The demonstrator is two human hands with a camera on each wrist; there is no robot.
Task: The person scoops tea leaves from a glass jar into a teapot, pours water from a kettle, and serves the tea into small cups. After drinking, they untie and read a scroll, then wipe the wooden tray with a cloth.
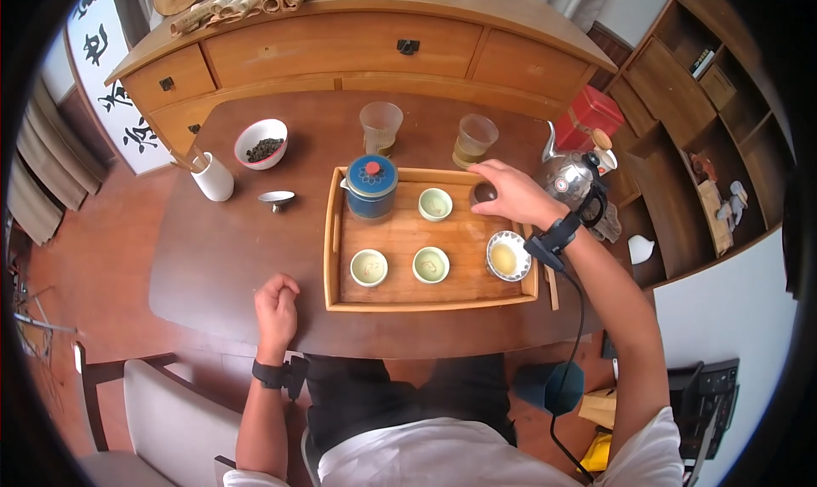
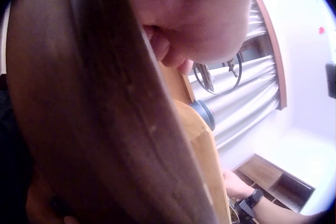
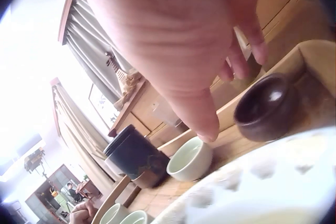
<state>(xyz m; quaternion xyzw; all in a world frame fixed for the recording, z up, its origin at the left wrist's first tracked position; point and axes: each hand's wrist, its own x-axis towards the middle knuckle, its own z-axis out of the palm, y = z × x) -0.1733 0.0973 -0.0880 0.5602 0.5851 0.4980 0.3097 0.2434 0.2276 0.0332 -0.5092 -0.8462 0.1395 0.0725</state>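
My right hand (image 1: 517,195) is over the far right corner of the wooden tray (image 1: 400,298), thumb and fingers apart. Just below it sits a small dark brown cup (image 3: 264,109), partly hidden in the head view; the right wrist view has the fingers clear of it. Nearest the thumb there is a pale green cup (image 3: 190,159). A patterned white bowl (image 1: 509,256) with yellow liquid stands at the tray's right side. Two more green cups and a blue lidded teapot (image 1: 371,189) share the tray. My left hand (image 1: 277,308) rests at the table's front edge, fingers loosely curled, holding nothing.
Behind the tray stand two clear glasses (image 1: 380,126). A metal kettle (image 1: 568,180) is right of it, near a red box (image 1: 589,117). On the left are a bowl of dark leaves (image 1: 247,136), a small metal dish (image 1: 277,198) and a white tool holder (image 1: 213,179).
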